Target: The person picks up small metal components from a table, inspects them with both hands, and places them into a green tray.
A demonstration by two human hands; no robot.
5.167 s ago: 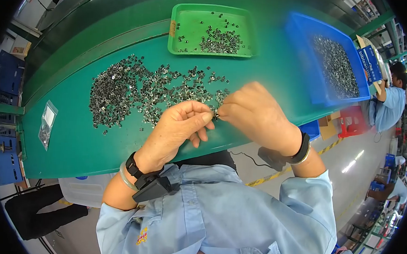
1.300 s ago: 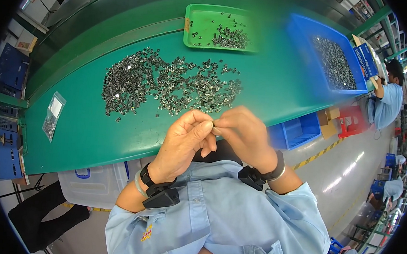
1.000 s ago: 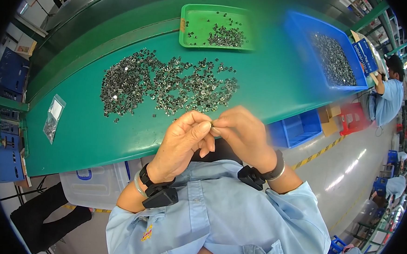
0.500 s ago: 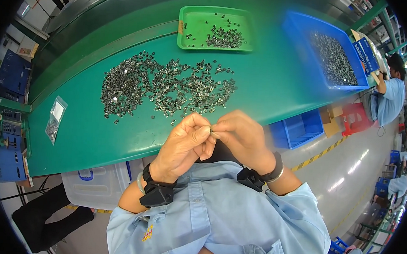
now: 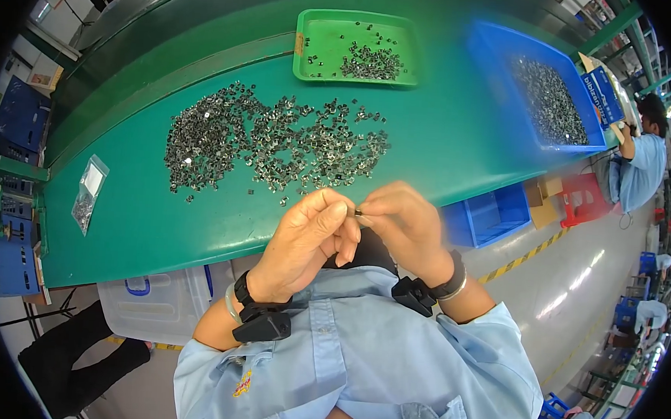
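Observation:
In front of my chest, just past the bench's near edge, my two hands meet at the fingertips. My left hand [image 5: 303, 242] is closed, thumb against forefinger, at one side of a small dark part [image 5: 358, 212]. My right hand [image 5: 407, 228] pinches the same part from the other side. Fingers hide most of it, so its exact kind is unclear. Beyond my hands, a dense heap of small black and silver square parts [image 5: 201, 140] lies on the green bench [image 5: 157, 233]. A looser spread of such parts [image 5: 316, 151] adjoins it on the right.
A green tray [image 5: 320, 76] with scattered parts sits at the far side. To the right stands a blue bin [image 5: 494, 69] full of small parts. A clear zip bag [image 5: 91, 187] lies at left. An empty blue crate [image 5: 496, 217] is below the bench; a co-worker [image 5: 639, 163] is far right.
My fingertips have shifted slightly apart, and the small dark part now shows between them. My right hand has turned a little; the heaps and tray look unchanged.

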